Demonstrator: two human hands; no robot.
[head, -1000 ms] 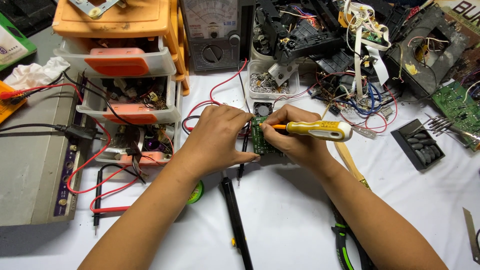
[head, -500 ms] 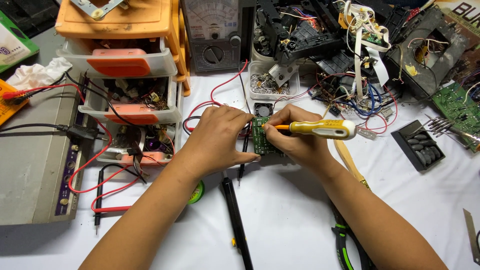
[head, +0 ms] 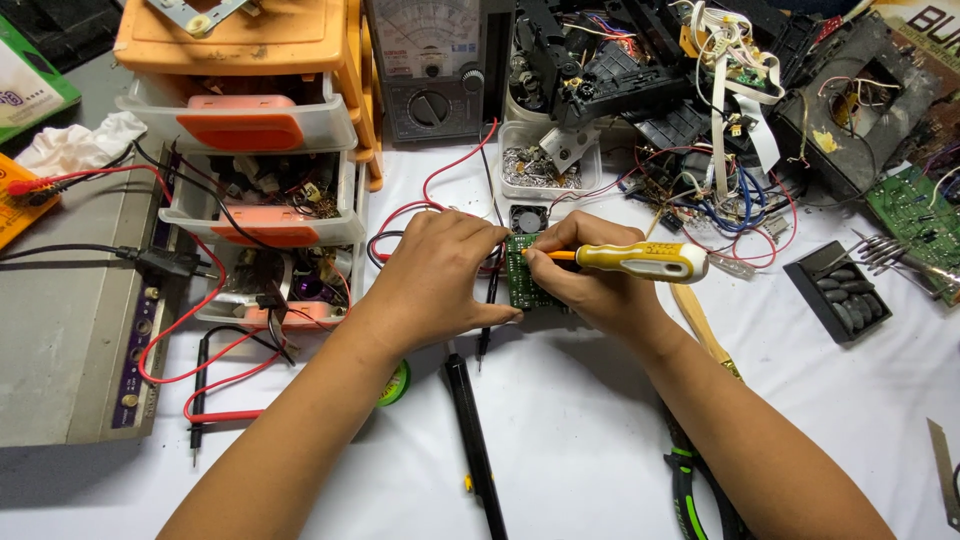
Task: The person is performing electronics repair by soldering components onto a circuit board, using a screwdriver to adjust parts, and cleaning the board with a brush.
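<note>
A white table top fills nearly the whole view, lit evenly and brightly from above with only soft shadows. Along the far edge it is crowded: an orange and clear set of small drawers stands at the left, a grey dial meter beside it, and a heap of black casings and loose wires to the right. A flat grey metal case lies at the left edge. No wall, floor or window shows.

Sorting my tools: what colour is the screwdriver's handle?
Yellow, with an orange shaft; the screwdriver shows best in the head view.
</note>
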